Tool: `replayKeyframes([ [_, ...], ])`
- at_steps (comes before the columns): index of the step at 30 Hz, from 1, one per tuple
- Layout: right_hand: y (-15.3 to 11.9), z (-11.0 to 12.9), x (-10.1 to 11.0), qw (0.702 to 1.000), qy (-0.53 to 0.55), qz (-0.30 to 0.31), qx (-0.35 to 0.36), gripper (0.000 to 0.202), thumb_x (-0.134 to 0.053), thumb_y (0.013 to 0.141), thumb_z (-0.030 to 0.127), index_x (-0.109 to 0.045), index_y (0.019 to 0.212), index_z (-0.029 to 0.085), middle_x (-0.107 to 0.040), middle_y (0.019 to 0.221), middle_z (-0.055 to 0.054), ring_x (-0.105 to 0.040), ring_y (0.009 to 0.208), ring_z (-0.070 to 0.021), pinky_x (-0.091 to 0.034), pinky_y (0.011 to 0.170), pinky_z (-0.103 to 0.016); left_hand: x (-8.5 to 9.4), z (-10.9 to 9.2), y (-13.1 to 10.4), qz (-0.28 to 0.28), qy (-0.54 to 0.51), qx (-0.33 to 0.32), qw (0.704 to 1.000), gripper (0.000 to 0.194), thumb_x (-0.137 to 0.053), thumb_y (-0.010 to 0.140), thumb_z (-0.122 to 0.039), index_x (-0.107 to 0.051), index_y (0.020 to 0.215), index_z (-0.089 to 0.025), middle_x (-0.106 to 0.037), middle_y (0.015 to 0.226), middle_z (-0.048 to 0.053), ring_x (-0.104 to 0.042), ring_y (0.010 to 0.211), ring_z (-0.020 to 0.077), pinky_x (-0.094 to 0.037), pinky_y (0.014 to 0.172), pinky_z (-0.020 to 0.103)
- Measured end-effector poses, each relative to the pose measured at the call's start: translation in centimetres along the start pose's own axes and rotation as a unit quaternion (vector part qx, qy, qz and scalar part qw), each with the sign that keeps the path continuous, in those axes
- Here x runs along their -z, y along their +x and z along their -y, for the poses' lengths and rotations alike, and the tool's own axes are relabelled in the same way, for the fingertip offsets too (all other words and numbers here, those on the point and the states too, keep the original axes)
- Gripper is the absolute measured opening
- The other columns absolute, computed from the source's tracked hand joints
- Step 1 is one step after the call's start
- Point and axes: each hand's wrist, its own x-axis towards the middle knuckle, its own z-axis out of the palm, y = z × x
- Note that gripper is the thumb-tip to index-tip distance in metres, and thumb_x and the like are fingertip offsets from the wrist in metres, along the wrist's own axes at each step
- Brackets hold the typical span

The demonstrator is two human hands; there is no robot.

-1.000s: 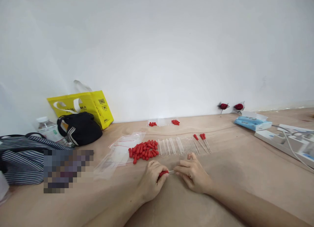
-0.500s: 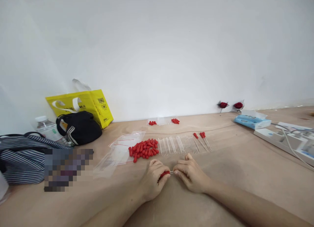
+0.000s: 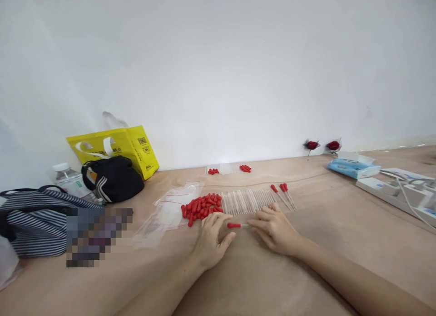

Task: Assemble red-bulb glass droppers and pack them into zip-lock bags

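My right hand [image 3: 276,230] is closed on the glass tube of a dropper [image 3: 234,225], whose red rubber bulb points left. Its far end is hidden by my fingers. My left hand [image 3: 214,236] has let its fingers spread, thumb apart, just left of the bulb and holding nothing. Beyond my left hand lies a heap of loose red rubber bulbs [image 3: 200,208]. A row of clear glass tubes [image 3: 247,201] stretches to the right of that heap. Several droppers with red bulbs fitted [image 3: 285,193] lie at the row's right end.
Clear zip bags [image 3: 172,207] lie left of the bulbs. A yellow bag [image 3: 143,154], a black cap-like item [image 3: 119,179], a bottle [image 3: 66,177] and a striped bag [image 3: 37,223] stand left. Tissues [image 3: 354,167] and a power strip [image 3: 391,191] lie right.
My left hand has let go of the red bulb and opened. My right hand has moved slightly up and right with the dropper, whose bulb now shows fully.
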Motion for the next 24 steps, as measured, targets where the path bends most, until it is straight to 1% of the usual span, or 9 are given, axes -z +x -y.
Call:
replayKeyframes([
  [1,0.0,-0.7,0.0,0.999,-0.005,-0.023,-0.040,0.021,-0.043,0.082,0.023,-0.062,0.093,0.023,-0.061,0.071,-0.003,-0.051,0.071,-0.0149,-0.025,0.069,-0.030,0.0,0.4,0.0,-0.018,0.004,0.014,1.000,0.030,-0.055,0.074,-0.022,-0.052,0.104,-0.022,-0.057,0.101,0.005,-0.050,0.097,0.0226,-0.037,0.083,0.038],
  [3,-0.1,-2.6,0.1,0.983,-0.015,-0.081,-0.166,0.022,-0.042,0.081,0.026,-0.061,0.091,0.021,-0.063,0.070,-0.003,-0.054,0.070,-0.0159,-0.028,0.071,-0.030,0.1,1.0,0.0,-0.037,0.016,0.041,0.998,0.034,-0.055,0.073,-0.021,-0.050,0.107,-0.022,-0.055,0.103,0.005,-0.049,0.098,0.0235,-0.037,0.083,0.039],
  [5,-0.1,-4.7,0.2,0.942,-0.025,-0.115,-0.315,0.024,-0.042,0.080,0.031,-0.060,0.090,0.019,-0.064,0.072,-0.003,-0.057,0.071,-0.0174,-0.030,0.072,-0.031,0.4,1.5,0.0,-0.041,0.038,0.060,0.997,0.025,-0.056,0.073,-0.021,-0.054,0.098,-0.022,-0.057,0.098,0.004,-0.049,0.094,0.0232,-0.037,0.081,0.039],
  [7,-0.1,-6.6,0.3,0.900,-0.043,-0.093,-0.423,0.026,-0.043,0.078,0.034,-0.060,0.091,0.019,-0.066,0.077,-0.004,-0.058,0.074,-0.0193,-0.031,0.074,-0.033,0.6,1.8,0.1,-0.048,0.070,0.071,0.994,0.013,-0.055,0.074,-0.020,-0.059,0.086,-0.021,-0.058,0.090,0.003,-0.050,0.088,0.0224,-0.037,0.077,0.038],
  [9,0.0,-7.8,0.4,0.870,-0.062,-0.051,-0.486,0.028,-0.043,0.078,0.037,-0.060,0.093,0.019,-0.066,0.081,-0.006,-0.059,0.079,-0.0220,-0.030,0.078,-0.037,0.9,2.0,0.2,-0.061,0.100,0.070,0.991,0.007,-0.054,0.075,-0.021,-0.060,0.078,-0.021,-0.058,0.083,0.002,-0.050,0.083,0.0214,-0.035,0.074,0.037],
  [11,0.1,-8.5,0.3,0.855,-0.077,-0.016,-0.513,0.030,-0.042,0.078,0.037,-0.060,0.095,0.019,-0.066,0.083,-0.008,-0.058,0.083,-0.0245,-0.029,0.082,-0.040,1.1,2.2,0.2,-0.075,0.122,0.071,0.987,0.007,-0.055,0.075,-0.021,-0.061,0.075,-0.022,-0.058,0.081,0.002,-0.050,0.081,0.0213,-0.034,0.073,0.037],
  [14,0.1,-8.7,0.0,0.846,-0.101,0.012,-0.524,0.032,-0.040,0.079,0.037,-0.059,0.098,0.019,-0.066,0.084,-0.010,-0.059,0.085,-0.0261,-0.029,0.083,-0.042,1.3,2.6,0.3,-0.074,0.136,0.094,0.983,0.007,-0.059,0.071,-0.021,-0.062,0.077,-0.022,-0.059,0.083,0.002,-0.050,0.082,0.0222,-0.034,0.072,0.036],
  [18,0.0,-8.7,-0.3,0.836,-0.131,0.029,-0.532,0.033,-0.040,0.079,0.037,-0.059,0.100,0.018,-0.066,0.084,-0.011,-0.059,0.085,-0.0269,-0.030,0.083,-0.042,1.3,3.0,0.5,-0.062,0.137,0.126,0.981,0.008,-0.060,0.070,-0.022,-0.062,0.078,-0.022,-0.059,0.084,0.002,-0.050,0.083,0.0226,-0.034,0.073,0.037],
  [24,-0.2,-9.1,-0.4,0.834,-0.138,0.036,-0.533,0.036,-0.040,0.079,0.039,-0.057,0.102,0.017,-0.066,0.084,-0.011,-0.059,0.086,-0.0272,-0.030,0.083,-0.042,1.1,2.7,0.5,-0.060,0.153,0.112,0.980,0.014,-0.062,0.068,-0.021,-0.061,0.082,-0.022,-0.058,0.085,0.002,-0.051,0.083,0.0220,-0.034,0.073,0.035],
])
